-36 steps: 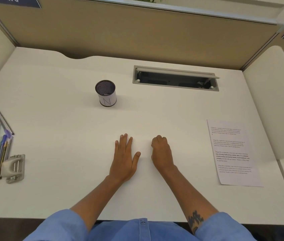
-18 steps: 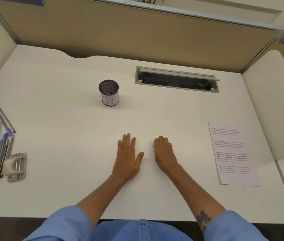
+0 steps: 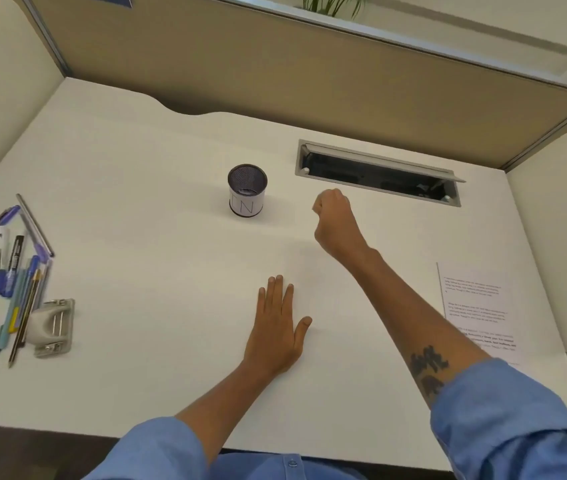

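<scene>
Pen cup (image 3: 247,192) left of right hand (image 3: 335,225), apart | hand curled, seemingly empty

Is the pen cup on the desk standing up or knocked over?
Upright: the mesh pen cup stands on its base, open mouth facing up.

A black mesh pen cup (image 3: 247,192) with a white lettered band stands upright on the white desk (image 3: 119,161).

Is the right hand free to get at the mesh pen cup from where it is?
Probably yes: the right hand hovers just right of the pen cup, fingers curled and holding nothing, with only bare desk between them.
</scene>
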Available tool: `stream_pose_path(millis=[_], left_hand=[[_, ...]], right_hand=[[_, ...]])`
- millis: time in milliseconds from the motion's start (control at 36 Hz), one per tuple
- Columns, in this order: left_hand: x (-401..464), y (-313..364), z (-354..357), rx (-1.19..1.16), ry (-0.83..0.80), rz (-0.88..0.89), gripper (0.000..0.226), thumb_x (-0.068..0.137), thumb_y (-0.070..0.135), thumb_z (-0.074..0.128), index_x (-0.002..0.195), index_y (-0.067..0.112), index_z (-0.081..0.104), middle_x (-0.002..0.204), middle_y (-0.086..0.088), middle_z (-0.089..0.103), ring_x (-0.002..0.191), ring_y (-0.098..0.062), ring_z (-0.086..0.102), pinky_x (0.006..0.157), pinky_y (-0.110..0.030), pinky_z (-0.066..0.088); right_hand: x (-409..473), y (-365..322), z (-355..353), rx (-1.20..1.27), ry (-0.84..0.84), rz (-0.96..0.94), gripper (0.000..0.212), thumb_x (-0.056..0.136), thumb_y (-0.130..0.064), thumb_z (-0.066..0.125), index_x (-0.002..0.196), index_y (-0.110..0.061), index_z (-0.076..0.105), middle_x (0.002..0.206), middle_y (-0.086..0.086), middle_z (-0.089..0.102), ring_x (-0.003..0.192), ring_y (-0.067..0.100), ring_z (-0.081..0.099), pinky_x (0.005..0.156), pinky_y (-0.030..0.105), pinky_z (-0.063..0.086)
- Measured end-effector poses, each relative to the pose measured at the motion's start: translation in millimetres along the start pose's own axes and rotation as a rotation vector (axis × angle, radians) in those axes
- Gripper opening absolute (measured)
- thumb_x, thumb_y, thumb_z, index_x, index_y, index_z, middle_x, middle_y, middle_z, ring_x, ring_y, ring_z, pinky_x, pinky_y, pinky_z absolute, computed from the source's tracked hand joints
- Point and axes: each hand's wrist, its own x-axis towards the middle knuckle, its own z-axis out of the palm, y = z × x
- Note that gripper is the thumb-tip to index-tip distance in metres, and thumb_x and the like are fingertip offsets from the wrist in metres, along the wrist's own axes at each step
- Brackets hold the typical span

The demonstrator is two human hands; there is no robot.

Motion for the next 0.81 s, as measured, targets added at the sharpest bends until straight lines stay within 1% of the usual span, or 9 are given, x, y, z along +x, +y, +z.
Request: stream_pose_path(millis=[56, 111, 194, 250, 306, 444, 500, 639, 806], left_hand=[[0, 0, 1, 0.006, -0.008, -0.001, 0.079, 0.111, 0.058, 0.021, 0.171, 0.006, 0.014, 0.181, -0.015, -0.004, 0.169, -0.027, -0.011, 0.138, -0.051, 0.003], [0, -1, 2, 0.01, -0.013, -0.001, 0.079, 0.111, 0.058, 0.02, 0.171, 0.007, 0.012, 0.181, -0.015, -0.007, 0.168, -0.027, -0.013, 0.138, -0.051, 0.003], [0, -2, 4, 0.007, -0.001, 0.006, 0.078, 0.112, 0.058, 0.02, 0.171, 0.007, 0.014, 0.181, -0.014, -0.009, 0.168, -0.026, -0.015, 0.137, -0.048, -0.002], [0, -3, 5, -0.006, 0.014, 0.008, 0.078, 0.112, 0.059, 0.02, 0.171, 0.007, 0.014, 0.181, -0.012, -0.009, 0.168, -0.026, -0.015, 0.135, -0.044, -0.006], [0, -3, 6, -0.023, 0.03, 0.006, 0.078, 0.112, 0.059, 0.022, 0.17, 0.009, 0.015, 0.182, -0.011, -0.007, 0.168, -0.025, -0.013, 0.135, -0.042, -0.007], [1, -3, 8, -0.027, 0.04, -0.012, 0.077, 0.111, 0.061, 0.028, 0.17, 0.012, 0.017, 0.182, -0.011, 0.0, 0.168, -0.023, -0.013, 0.134, -0.041, -0.004], [1, -3, 9, -0.01, 0.041, -0.011, 0.077, 0.111, 0.061, 0.029, 0.17, 0.012, 0.018, 0.182, -0.011, 0.001, 0.169, -0.025, -0.01, 0.134, -0.041, -0.005], [1, -4, 9, -0.011, 0.027, -0.013, 0.077, 0.111, 0.062, 0.029, 0.17, 0.013, 0.017, 0.182, -0.011, -0.001, 0.168, -0.025, -0.013, 0.133, -0.042, -0.005], [0, -4, 8, -0.039, 0.008, -0.012, 0.077, 0.111, 0.062, 0.025, 0.171, 0.014, 0.016, 0.182, -0.008, -0.006, 0.168, -0.023, -0.017, 0.133, -0.042, -0.006]], right_hand=[[27, -26, 1, 0.01, -0.012, -0.018, 0.052, 0.071, 0.033, 0.055, 0.073, -0.016, 0.037, 0.077, 0.004, 0.034, 0.07, 0.013, 0.033, 0.056, 0.025, 0.023], [47, -52, 3, 0.038, -0.029, -0.056, 0.053, 0.065, 0.034, 0.049, 0.071, -0.016, 0.032, 0.076, 0.004, 0.028, 0.067, 0.013, 0.025, 0.057, 0.032, 0.022], [66, -79, 11, 0.105, -0.05, -0.115, 0.055, 0.067, 0.027, 0.04, 0.069, -0.026, 0.025, 0.078, -0.005, 0.034, 0.067, 0.012, 0.026, 0.053, 0.019, 0.022], [76, -88, 21, 0.121, -0.084, -0.12, 0.049, 0.076, 0.023, 0.042, 0.075, -0.026, 0.035, 0.089, 0.001, 0.046, 0.076, 0.016, 0.036, 0.057, 0.021, 0.026], [85, -94, 31, 0.111, -0.106, -0.111, 0.035, 0.085, 0.018, 0.046, 0.086, -0.018, 0.045, 0.098, 0.006, 0.054, 0.084, 0.021, 0.045, 0.062, 0.024, 0.032], [100, -98, 45, 0.123, -0.061, -0.057, 0.023, 0.089, 0.016, 0.052, 0.091, -0.004, 0.063, 0.098, 0.012, 0.069, 0.092, 0.032, 0.063, 0.074, 0.046, 0.054], [102, -98, 47, 0.151, -0.03, -0.046, 0.018, 0.091, 0.013, 0.058, 0.091, 0.0, 0.071, 0.095, 0.013, 0.074, 0.091, 0.032, 0.067, 0.079, 0.05, 0.06], [99, -101, 42, 0.193, 0.03, -0.047, 0.01, 0.089, 0.008, 0.073, 0.091, 0.0, 0.08, 0.091, 0.013, 0.079, 0.083, 0.02, 0.065, 0.08, 0.041, 0.061], [89, -101, 32, 0.236, 0.08, -0.039, 0.009, 0.087, 0.01, 0.075, 0.087, 0.001, 0.078, 0.087, 0.014, 0.078, 0.083, 0.028, 0.072, 0.077, 0.041, 0.063]])
